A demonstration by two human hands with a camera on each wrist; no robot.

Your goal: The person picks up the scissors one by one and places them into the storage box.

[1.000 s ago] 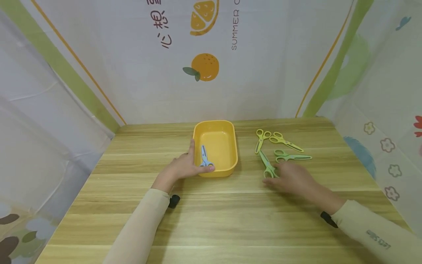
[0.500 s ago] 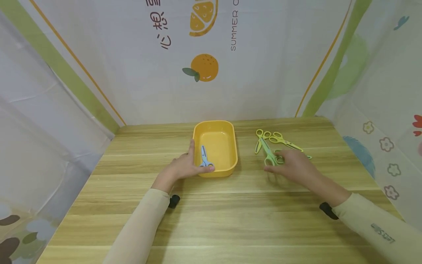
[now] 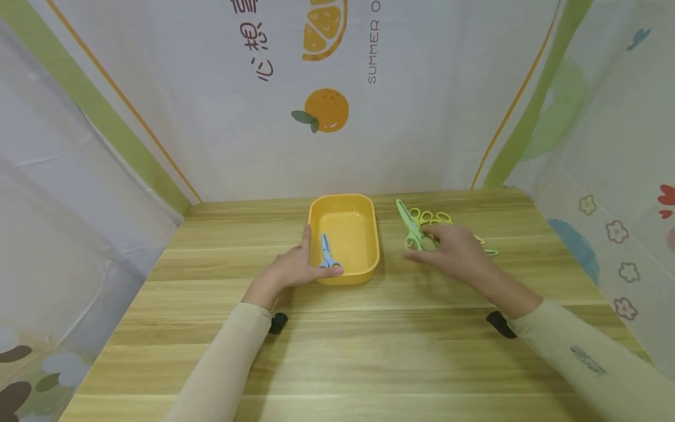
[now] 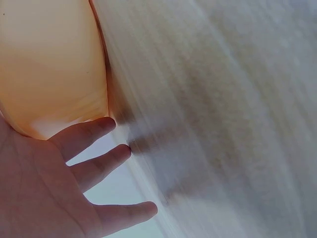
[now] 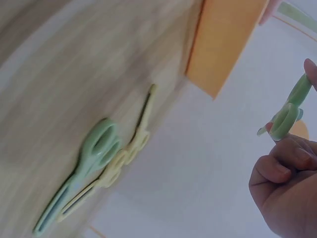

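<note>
Scissors (image 3: 415,232) in pale green are pinched at their handles between the thumb and fingers of my right hand (image 3: 454,252), held clear of the table (image 3: 369,351) to the right of the yellow bin (image 3: 348,234), with the blades together and pointing away from me, slightly leftward. My left hand (image 3: 290,268) lies at the bin's near left corner, unclenched: the thumb stretches across the near rim, and the left wrist view shows the other fingers spread and fairly straight by the outer wall. Inside the bin, at that same corner, lies a blue pair (image 3: 326,249), blades pointing away from me. Beyond my right hand and partly hidden by it from above, three more pairs lie on the table; the right wrist view shows them more fully as a second green pair (image 5: 81,172), a yellow pair (image 5: 100,182) close beside it, and another yellow pair (image 5: 140,136) just past that. A white curtain (image 3: 411,135) printed with oranges hangs behind the table.
</note>
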